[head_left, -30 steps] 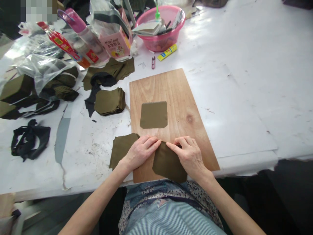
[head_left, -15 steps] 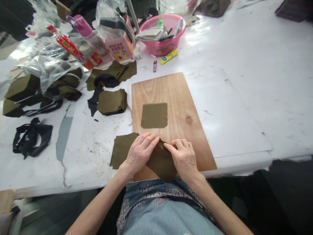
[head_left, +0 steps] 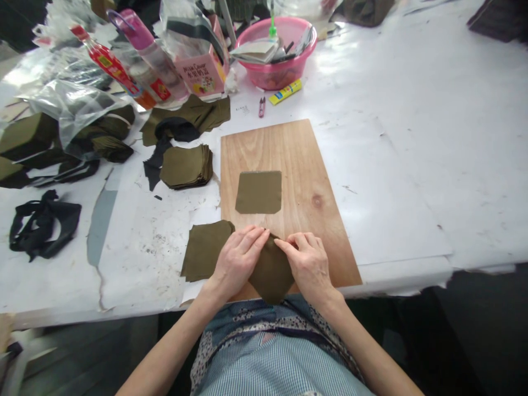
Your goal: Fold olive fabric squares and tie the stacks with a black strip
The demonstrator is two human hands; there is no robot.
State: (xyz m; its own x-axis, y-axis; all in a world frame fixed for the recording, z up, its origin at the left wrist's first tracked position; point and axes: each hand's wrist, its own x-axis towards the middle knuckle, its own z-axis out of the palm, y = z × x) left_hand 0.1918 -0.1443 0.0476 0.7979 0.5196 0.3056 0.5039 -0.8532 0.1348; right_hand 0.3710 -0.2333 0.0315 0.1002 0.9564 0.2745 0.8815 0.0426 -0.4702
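Turning the olive cloth (head_left: 272, 275) cornerwise, left hand (head_left: 236, 258) and right hand (head_left: 310, 262) pinched its far end, seemingly presenting a new side.

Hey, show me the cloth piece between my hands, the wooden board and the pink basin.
Cloth piece (head_left: 271, 273): head view, middle of its visible face.
Wooden board (head_left: 306, 176): head view, bare wood on its upper right.
Pink basin (head_left: 270, 78): head view, front outer wall.
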